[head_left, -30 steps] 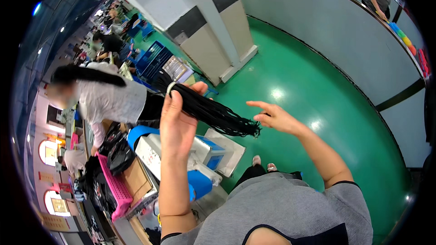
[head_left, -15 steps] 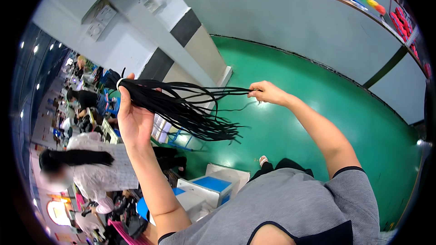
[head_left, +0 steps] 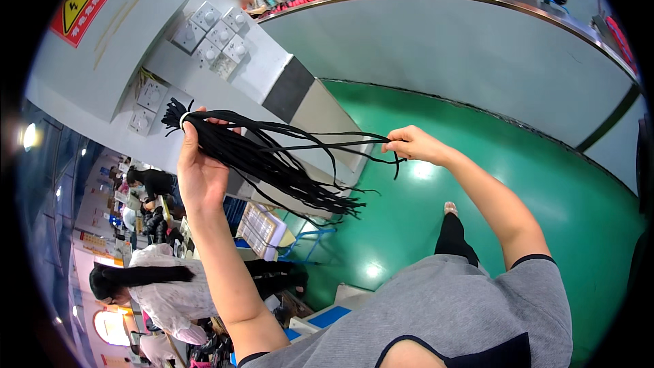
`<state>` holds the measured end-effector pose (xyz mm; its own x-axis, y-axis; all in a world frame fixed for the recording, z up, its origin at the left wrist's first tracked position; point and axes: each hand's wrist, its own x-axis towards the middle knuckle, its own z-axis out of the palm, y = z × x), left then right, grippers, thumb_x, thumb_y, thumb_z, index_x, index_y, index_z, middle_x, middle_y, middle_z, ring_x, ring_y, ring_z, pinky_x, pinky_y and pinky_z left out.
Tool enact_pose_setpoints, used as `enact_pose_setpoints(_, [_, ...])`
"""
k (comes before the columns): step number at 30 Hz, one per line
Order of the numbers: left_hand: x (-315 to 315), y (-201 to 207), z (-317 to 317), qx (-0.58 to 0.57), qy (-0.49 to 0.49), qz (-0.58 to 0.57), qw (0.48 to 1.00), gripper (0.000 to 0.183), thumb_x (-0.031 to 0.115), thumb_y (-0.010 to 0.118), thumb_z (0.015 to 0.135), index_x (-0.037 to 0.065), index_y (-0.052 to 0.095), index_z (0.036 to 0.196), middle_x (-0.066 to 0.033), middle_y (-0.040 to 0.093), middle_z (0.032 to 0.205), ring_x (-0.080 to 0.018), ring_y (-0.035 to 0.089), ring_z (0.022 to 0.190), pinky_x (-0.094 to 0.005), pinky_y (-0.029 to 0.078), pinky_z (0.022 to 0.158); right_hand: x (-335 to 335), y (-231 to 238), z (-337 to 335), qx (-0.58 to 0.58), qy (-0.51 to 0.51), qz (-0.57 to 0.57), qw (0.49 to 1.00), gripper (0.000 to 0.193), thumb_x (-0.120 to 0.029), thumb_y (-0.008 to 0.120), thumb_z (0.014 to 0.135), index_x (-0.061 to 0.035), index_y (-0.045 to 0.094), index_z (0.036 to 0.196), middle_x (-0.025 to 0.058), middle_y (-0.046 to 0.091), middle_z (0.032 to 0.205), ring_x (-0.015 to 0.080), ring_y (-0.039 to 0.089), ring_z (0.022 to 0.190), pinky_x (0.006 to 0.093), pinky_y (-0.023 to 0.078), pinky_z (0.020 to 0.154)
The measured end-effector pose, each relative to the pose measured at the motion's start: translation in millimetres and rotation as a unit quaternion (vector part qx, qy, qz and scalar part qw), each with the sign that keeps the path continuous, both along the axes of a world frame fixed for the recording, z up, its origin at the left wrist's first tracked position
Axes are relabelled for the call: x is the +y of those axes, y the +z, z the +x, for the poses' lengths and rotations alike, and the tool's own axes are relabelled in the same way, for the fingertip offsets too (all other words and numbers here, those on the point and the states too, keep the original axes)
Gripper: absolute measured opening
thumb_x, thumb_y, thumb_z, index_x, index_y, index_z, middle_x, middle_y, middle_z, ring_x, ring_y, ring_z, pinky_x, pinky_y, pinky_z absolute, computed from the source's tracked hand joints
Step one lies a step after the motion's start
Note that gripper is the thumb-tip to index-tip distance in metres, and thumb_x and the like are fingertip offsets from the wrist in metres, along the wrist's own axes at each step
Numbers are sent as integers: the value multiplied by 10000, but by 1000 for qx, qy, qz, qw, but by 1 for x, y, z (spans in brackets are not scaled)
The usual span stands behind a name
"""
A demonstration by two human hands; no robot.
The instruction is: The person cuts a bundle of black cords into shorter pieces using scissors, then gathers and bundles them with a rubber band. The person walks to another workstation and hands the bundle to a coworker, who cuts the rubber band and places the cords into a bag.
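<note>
A bundle of long black cords [head_left: 262,163] hangs slantwise in front of me, bound near its left end by a white tie [head_left: 184,120]. My left hand [head_left: 204,176] is closed round it just below the tie, thumb in front and fingertips showing behind. To the right, my right hand [head_left: 417,146] pinches the ends of a few cords, pulled out nearly level from the bundle. One short end dangles below those fingers. The remaining cords droop loose in a frayed-looking tail between my hands.
A pillar with several wall switches [head_left: 219,35] and a red warning sign [head_left: 80,12] stands at the left. Ahead runs a grey partition [head_left: 449,44] with a metal-edged counter. Green floor [head_left: 402,218] lies below. A person in a pale patterned top [head_left: 170,286] is at lower left, near a blue-framed stool [head_left: 310,242].
I have moved forward: the pillar, its switches and the counter show closer, and one foot is further out. My right hand still pinches cords, with a dangling end now showing.
</note>
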<state>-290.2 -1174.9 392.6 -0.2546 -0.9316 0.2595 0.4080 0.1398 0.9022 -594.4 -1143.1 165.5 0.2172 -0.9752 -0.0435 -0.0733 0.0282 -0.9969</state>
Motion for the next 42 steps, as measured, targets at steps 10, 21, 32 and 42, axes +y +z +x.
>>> enact_pose_setpoints(10, [-134,20,-115,13,23,33,999,387,307,453,948,28,473,1215,-112,605,996,-237,590,958,-432,452,920,-170,14,-114,-23,51,-3,998,204,-213,523,903,-15,573,905,-16,419,614,76,346,539,267,336,502])
enact_pose_setpoints(21, [-316,-23,-213,28,-23,84,996,383,306,426,957,35,478,1221,-157,610,1041,-282,593,985,-427,479,872,-312,-34,-188,-145,-48,79,985,230,-192,500,930,4,580,1018,-50,380,592,39,311,502,214,271,450])
enact_pose_setpoints(32, [-519,-83,-258,110,27,124,986,341,313,468,942,73,502,1181,-121,629,994,-242,607,947,-396,486,832,-482,-165,-258,-432,-111,367,816,317,-288,425,957,-2,541,886,44,499,705,124,446,578,229,342,455])
enact_pose_setpoints(42, [-699,-107,-282,14,185,59,981,301,205,520,921,36,494,1169,-133,595,1086,-275,560,1049,-404,419,936,-740,-211,-245,-477,-33,442,759,215,-170,418,938,13,531,933,73,508,748,150,468,614,245,372,482])
